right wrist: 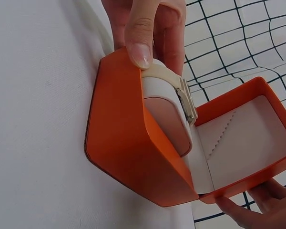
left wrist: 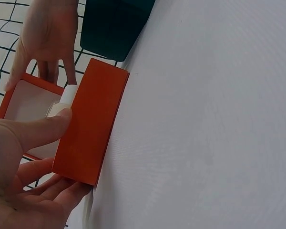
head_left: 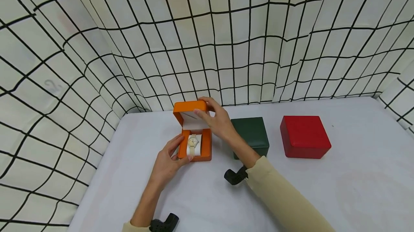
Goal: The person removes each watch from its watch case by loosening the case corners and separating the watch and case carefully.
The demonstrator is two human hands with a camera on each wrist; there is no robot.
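An orange watch box [head_left: 206,149] stands on the white table with its lid [head_left: 191,107] raised. Inside sits a wristwatch [head_left: 193,141] with a cream strap, wrapped round a white cushion [right wrist: 169,119]. My left hand [head_left: 168,160] grips the base at its left side, the thumb on the front rim and fingers along the side. At the lid's right edge, my right hand [head_left: 220,118] holds it, thumb on the inner side and fingers behind. The right wrist view shows the watch's clasp [right wrist: 187,102] side-on and the lid's white lining [right wrist: 252,129].
Just right of the orange box is a closed dark green box [head_left: 250,133], partly covered by my right forearm. Farther right lies a closed red box [head_left: 305,135]. White cloth walls with a black grid [head_left: 233,45] rise behind and left of the table [head_left: 355,181].
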